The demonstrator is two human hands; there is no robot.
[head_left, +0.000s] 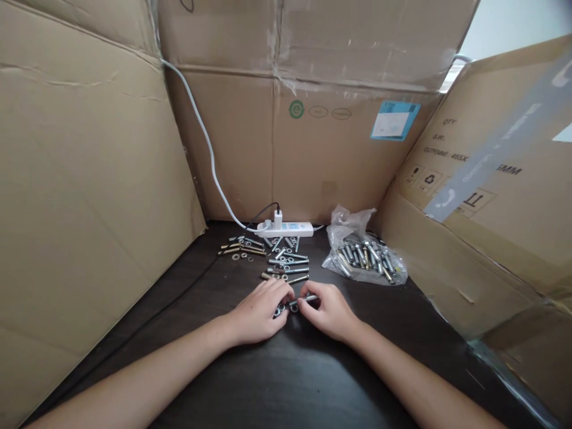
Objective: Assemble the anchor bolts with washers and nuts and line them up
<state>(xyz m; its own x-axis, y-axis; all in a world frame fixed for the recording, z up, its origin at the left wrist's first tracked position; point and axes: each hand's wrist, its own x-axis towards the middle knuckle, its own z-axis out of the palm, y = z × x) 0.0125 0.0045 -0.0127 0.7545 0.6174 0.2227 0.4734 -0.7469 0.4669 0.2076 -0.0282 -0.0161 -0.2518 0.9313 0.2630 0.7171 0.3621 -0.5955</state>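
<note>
At left, brass-toned bolts (254, 251) lie beside loose washers (235, 257) on the dark table (286, 381). My left hand (263, 305) is curled over metal rings (282, 307); whether it grips any, I cannot tell. Behind it, rows of bolts (298, 270) lie before a white power strip (288, 230). My right hand (329, 307) pinches a silver bolt (308, 300) just above the table, thumb against forefinger. Farthest right, a clear bag (351, 220) contains further hardware (357, 255).
</note>
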